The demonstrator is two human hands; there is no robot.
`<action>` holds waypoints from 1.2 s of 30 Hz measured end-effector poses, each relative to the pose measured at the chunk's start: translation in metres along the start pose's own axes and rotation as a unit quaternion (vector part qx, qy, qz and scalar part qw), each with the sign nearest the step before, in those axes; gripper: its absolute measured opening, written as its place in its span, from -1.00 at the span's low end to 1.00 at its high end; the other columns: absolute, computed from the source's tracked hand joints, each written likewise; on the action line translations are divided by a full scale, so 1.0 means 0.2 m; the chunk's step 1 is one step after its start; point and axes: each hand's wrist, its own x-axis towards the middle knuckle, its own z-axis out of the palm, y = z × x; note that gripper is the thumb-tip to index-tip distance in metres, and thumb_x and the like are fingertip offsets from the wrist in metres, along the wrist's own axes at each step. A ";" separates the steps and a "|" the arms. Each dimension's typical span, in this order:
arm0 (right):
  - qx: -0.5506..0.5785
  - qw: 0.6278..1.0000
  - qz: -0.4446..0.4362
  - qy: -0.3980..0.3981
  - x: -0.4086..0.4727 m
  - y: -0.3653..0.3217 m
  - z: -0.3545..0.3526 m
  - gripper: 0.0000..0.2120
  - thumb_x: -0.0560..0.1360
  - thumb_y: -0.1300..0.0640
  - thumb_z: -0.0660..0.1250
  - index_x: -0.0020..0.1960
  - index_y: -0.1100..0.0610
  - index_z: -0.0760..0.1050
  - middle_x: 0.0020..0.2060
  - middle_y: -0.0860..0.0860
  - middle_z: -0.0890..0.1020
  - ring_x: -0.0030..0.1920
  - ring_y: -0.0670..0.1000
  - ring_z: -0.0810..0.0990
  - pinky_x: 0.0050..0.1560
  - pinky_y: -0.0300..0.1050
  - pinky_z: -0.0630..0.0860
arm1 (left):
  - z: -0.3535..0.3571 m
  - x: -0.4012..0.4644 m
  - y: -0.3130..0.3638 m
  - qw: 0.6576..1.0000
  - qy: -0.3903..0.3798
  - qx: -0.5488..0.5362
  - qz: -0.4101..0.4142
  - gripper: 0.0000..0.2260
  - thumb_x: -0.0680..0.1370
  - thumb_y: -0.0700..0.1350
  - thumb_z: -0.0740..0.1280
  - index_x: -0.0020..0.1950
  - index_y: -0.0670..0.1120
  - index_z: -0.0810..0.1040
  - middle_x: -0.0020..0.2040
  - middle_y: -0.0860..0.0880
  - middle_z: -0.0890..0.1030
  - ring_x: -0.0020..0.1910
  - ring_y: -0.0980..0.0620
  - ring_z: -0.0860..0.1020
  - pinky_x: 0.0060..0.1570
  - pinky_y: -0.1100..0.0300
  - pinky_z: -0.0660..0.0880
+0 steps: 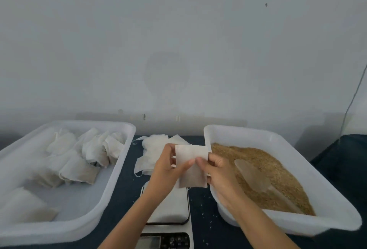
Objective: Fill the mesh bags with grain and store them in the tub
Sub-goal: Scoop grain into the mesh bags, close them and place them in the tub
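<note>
Across the lower left of the frame I see the storage tub, and it already holds a good pile of filled mesh bags, bunched toward its far and middle parts, with a couple more at its near left corner. At the lower right sits the grain tub, its bed of brown grain still deep, with a pale scoop lying on top. Between the two tubs, on the dark table, a digital scale stands at the bottom centre with nothing on its platform.

Behind the hands, in the middle of the frame, a loose heap of empty bags waits (so I judge the job roughly midway, with plenty filled and plenty left).

The bag in hand is flat and looks empty, held up above the scale. My left hand pinches its left edge, thumb in front and fingers behind. My right hand grips the right edge, thumb meeting the left thumb near the bag's middle. Both wrists angle inward, and I take the pose as working the mouth open before any scooping.
</note>
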 end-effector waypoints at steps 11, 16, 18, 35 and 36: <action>-0.219 0.974 -0.060 0.012 0.06 0.28 0.24 -0.83 0.51 0.17 0.36 -0.24 0.19 0.50 -0.31 0.07 0.59 -0.26 -0.03 0.56 -0.27 -0.21 0.47 | -0.21 -0.07 -0.26 0.975 0.043 0.214 -0.037 -0.78 0.49 -0.07 0.41 -0.17 -0.18 0.45 -0.34 -0.05 0.46 -0.36 0.09 0.38 -0.35 0.34 0.32; -0.248 0.967 -0.063 0.010 0.09 0.34 0.25 -0.77 0.49 0.16 0.37 -0.30 0.18 0.44 -0.38 0.04 0.54 -0.35 -0.10 0.43 -0.33 -0.30 0.34 | -0.23 -0.05 -0.32 0.971 0.021 0.233 -0.043 -0.77 0.47 -0.05 0.42 -0.16 -0.19 0.47 -0.34 0.00 0.43 -0.37 0.12 0.35 -0.36 0.31 0.29; -0.257 0.964 -0.063 0.010 0.10 0.35 0.24 -0.75 0.50 0.17 0.36 -0.32 0.14 0.40 -0.40 0.00 0.48 -0.36 -0.11 0.39 -0.33 -0.31 0.31 | -0.24 -0.03 -0.33 0.966 0.012 0.251 -0.055 -0.77 0.47 -0.03 0.43 -0.09 -0.16 0.48 -0.30 0.02 0.46 -0.33 0.13 0.39 -0.35 0.33 0.29; -0.160 0.985 -0.010 0.067 0.14 0.35 0.17 -0.80 0.56 0.31 0.21 0.18 0.25 0.39 -0.06 0.02 0.50 -0.06 -0.06 0.47 -0.18 -0.41 0.37 | -0.34 0.00 -0.40 0.972 0.131 0.187 -0.061 -0.80 0.49 -0.23 0.39 -0.02 -0.13 0.38 -0.03 -0.06 0.53 -0.02 0.01 0.50 -0.06 0.21 0.43; -0.156 0.985 -0.006 0.070 0.15 0.36 0.17 -0.80 0.55 0.32 0.20 0.18 0.27 0.39 -0.07 0.03 0.49 -0.04 -0.04 0.47 -0.14 -0.34 0.37 | -0.34 0.00 -0.41 0.972 0.130 0.186 -0.063 -0.81 0.49 -0.24 0.39 -0.02 -0.13 0.38 -0.03 -0.06 0.53 -0.02 0.00 0.50 -0.07 0.20 0.44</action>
